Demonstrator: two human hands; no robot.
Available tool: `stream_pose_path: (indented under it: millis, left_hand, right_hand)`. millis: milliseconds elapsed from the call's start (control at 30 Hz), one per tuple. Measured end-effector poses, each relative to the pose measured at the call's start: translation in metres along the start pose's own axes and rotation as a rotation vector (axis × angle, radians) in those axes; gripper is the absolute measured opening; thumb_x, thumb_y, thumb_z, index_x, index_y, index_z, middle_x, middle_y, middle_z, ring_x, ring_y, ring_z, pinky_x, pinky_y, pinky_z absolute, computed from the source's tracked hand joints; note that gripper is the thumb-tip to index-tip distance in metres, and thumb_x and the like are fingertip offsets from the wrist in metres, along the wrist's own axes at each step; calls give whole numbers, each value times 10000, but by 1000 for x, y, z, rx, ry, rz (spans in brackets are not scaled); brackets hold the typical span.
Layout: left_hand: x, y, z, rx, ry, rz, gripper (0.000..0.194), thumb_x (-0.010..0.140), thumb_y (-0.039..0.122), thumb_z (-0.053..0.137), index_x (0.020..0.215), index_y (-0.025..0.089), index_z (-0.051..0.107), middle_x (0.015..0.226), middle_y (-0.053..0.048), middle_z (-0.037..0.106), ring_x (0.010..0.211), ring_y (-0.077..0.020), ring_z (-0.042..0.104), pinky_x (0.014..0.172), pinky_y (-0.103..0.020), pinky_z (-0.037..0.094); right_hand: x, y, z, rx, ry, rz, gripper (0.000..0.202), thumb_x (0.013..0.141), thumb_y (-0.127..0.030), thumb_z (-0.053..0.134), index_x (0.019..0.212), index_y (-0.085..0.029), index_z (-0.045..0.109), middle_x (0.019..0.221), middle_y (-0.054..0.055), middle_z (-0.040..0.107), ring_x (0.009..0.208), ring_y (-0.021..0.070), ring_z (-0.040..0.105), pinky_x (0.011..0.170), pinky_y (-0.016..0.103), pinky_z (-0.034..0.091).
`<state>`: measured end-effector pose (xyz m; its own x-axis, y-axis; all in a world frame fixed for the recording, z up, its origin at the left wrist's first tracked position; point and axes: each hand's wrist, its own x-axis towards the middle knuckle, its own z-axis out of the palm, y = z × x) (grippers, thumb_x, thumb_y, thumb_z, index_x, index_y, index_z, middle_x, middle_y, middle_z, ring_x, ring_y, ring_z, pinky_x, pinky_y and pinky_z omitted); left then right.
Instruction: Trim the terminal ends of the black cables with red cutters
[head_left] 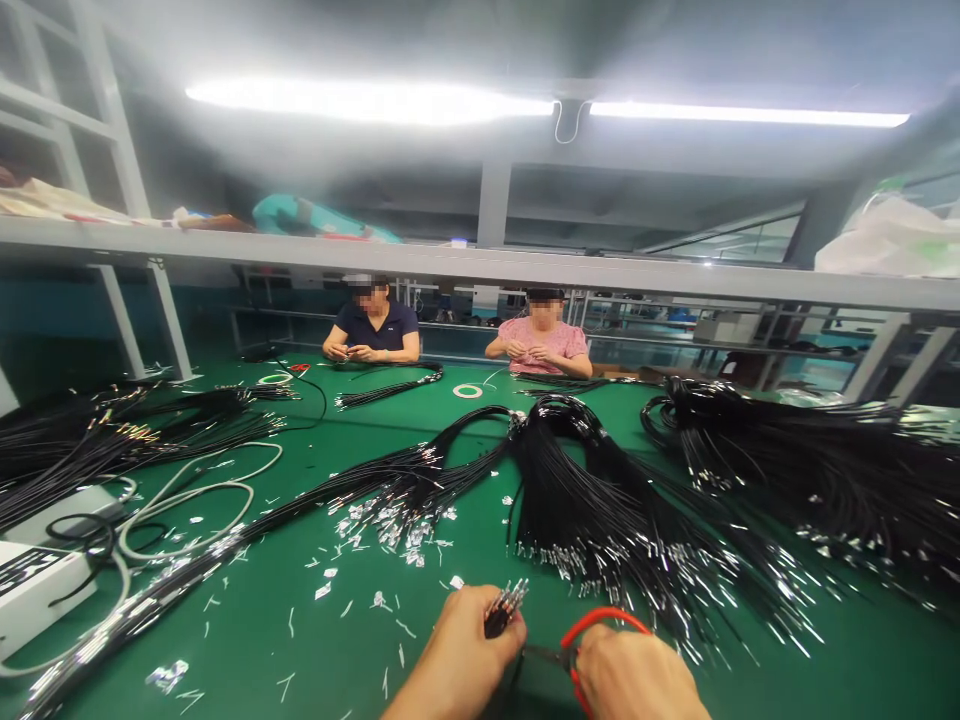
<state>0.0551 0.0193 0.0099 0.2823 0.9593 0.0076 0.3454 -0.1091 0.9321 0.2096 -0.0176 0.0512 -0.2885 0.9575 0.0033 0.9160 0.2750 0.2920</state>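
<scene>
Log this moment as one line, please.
left hand: holds bundled black cables; right hand: holds red-handled tool; green table: larger black cable bunches, scattered scraps

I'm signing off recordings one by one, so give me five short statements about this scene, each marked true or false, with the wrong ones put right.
1. The left hand holds a bunch of black cables, silvery tips upward. True.
2. The right hand holds a tool with blue handles. False: the red-handled tool is in it.
3. A person in a dark top and a person in pink are across the green table. True.
4. There are no scraps on the table. False: pale scraps are scattered there, many to the left of the left hand.
5. A pale plastic bag sits on the raised shelf, at the picture's right. True.
</scene>
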Motion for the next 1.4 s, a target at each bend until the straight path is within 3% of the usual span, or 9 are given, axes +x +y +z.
stream_pose_path:
  millis: [133, 433, 700, 833, 1000, 1133, 1233, 1400]
  left_hand:
    - [-4, 8, -2, 16, -16, 4, 239, 702, 349, 517, 589, 142, 559, 562, 28, 469, 588, -121, 387, 545, -212, 297]
    - [-3, 7, -3, 58, -35, -8, 225, 723, 351, 482, 630, 151, 524, 602, 27, 435, 614, -131, 381, 567, -226, 300]
    - [-2, 8, -3, 20, -61, 2, 215, 728, 333, 465, 592, 170, 435, 577, 48, 348, 584, -111, 312, 536, -222, 260]
    - [-3, 13, -6, -34, -83, 12, 213, 728, 322, 467, 588, 180, 393, 588, 53, 323, 587, -105, 290, 537, -221, 250]
    - [-4, 15, -7, -67, -96, 6, 233, 738, 360, 464, 608, 177, 402, 602, 51, 334, 599, -107, 301, 547, -222, 255]
    - [-4, 15, -8, -73, -118, 11, 245, 745, 371, 455, 611, 174, 397, 602, 54, 315, 597, -106, 284, 549, -228, 252]
    - [-4, 14, -7, -62, -116, 17, 238, 748, 366, 451, 621, 170, 404, 608, 51, 325, 600, -107, 287, 551, -230, 252]
    - [-4, 13, -8, -42, -99, 48, 256, 751, 362, 453, 585, 182, 377, 584, 61, 292, 575, -97, 275, 521, -224, 239]
  right_hand:
    - [8, 0, 1, -23, -94, -32, 264, 580, 85, 494, 564, -131, 645, 531, 112, 674, 486, 253, 650, 358, 249, 447]
    - [7, -3, 5, -6, -48, -17, 226, 659, -40, 561, 482, -166, 623, 530, 89, 679, 505, 212, 638, 436, 283, 474]
    - [9, 0, -11, -13, -106, -28, 215, 605, 23, 551, 503, -146, 637, 499, 90, 676, 512, 243, 653, 444, 284, 472]
    - [10, 3, -16, -22, -130, -34, 148, 672, -110, 578, 550, -148, 653, 561, 104, 693, 560, 249, 664, 471, 296, 479]
    - [10, 3, -17, -12, -144, -39, 238, 714, -282, 578, 525, -155, 646, 534, 101, 680, 569, 264, 663, 481, 314, 476]
    - [10, 4, -19, -8, -147, -39, 213, 705, -239, 575, 520, -157, 644, 548, 107, 684, 587, 268, 664, 493, 317, 475]
    - [10, 4, -20, -4, -155, -35, 132, 643, -117, 594, 529, -152, 651, 551, 109, 689, 586, 279, 664, 490, 322, 473]
    - [7, 0, -15, 41, -156, -4, 195, 599, 2, 559, 517, -151, 647, 542, 102, 688, 583, 270, 664, 497, 311, 466]
